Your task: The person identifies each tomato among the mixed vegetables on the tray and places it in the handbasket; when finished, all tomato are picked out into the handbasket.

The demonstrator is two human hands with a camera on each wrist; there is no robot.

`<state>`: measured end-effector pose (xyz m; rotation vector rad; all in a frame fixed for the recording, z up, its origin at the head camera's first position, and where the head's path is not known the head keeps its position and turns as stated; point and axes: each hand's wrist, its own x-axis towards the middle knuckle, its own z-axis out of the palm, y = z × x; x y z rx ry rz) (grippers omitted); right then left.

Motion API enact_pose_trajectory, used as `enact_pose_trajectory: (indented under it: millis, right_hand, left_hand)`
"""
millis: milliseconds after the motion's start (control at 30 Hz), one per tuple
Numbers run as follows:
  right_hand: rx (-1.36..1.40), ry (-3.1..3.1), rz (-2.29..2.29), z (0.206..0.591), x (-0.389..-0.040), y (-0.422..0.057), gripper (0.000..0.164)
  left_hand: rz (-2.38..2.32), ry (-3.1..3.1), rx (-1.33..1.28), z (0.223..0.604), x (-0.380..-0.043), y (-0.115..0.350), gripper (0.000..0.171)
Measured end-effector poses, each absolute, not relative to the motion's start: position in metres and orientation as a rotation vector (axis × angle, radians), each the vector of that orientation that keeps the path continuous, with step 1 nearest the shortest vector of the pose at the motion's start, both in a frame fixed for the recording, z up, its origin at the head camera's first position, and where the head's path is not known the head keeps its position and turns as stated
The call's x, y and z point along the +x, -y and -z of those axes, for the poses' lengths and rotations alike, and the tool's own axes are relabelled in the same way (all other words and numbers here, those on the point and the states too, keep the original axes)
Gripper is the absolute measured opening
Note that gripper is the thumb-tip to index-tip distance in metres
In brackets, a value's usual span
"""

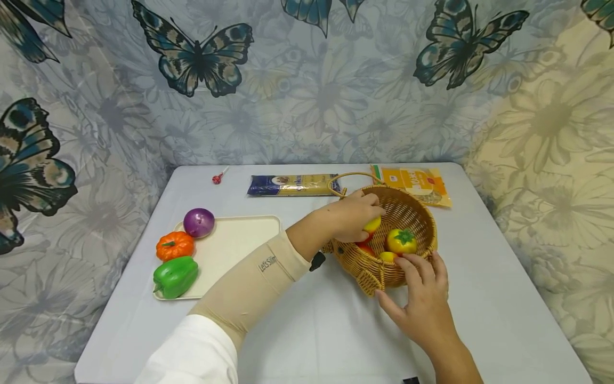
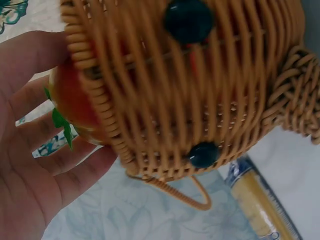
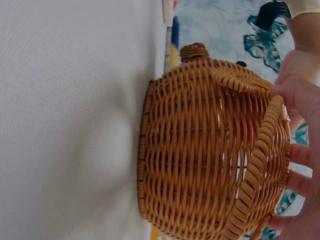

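Observation:
A wicker basket (image 1: 413, 210) with dark button eyes and a looped handle stands right of the table's middle. My left hand (image 1: 346, 216) reaches over its left rim, fingers bent around a red-and-yellow toy tomato (image 2: 75, 97) with green leaves. Seen from the left wrist, this tomato sits right at the basket's rim. Inside the basket lies another yellow-and-red toy tomato (image 1: 402, 241) with a green top, beside a yellow piece (image 1: 387, 256) and a red one, partly hidden. My right hand (image 1: 424, 298) holds the near right rim, its thumb outside by the handle (image 3: 256, 160).
On the left, a cream tray (image 1: 240, 234) bears a purple onion-like toy (image 1: 199, 223), an orange pumpkin (image 1: 175, 246) and a green bell pepper (image 1: 176, 277) along its edge. Behind lie a lollipop (image 1: 218, 178), a pasta packet (image 1: 292, 185) and an orange-yellow packet (image 1: 422, 184).

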<state>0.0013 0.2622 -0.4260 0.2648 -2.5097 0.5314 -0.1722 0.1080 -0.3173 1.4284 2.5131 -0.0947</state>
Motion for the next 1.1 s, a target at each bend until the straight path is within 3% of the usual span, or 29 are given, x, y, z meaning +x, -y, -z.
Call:
enact_pose_trajectory:
  millis: [600,1100]
  right_hand:
    - [0.266,2.576,-0.497,0.419,-0.001,-0.266,0.073]
    - [0.071,2.912,-0.414,0.386,0.003,-0.268,0.078]
  left_hand:
    - [0.029,-2.643,1.437,0.320,-0.167,-0.080,0.060]
    - [-0.225,-2.847,1.136,0.340,-0.167,-0.004,0.071]
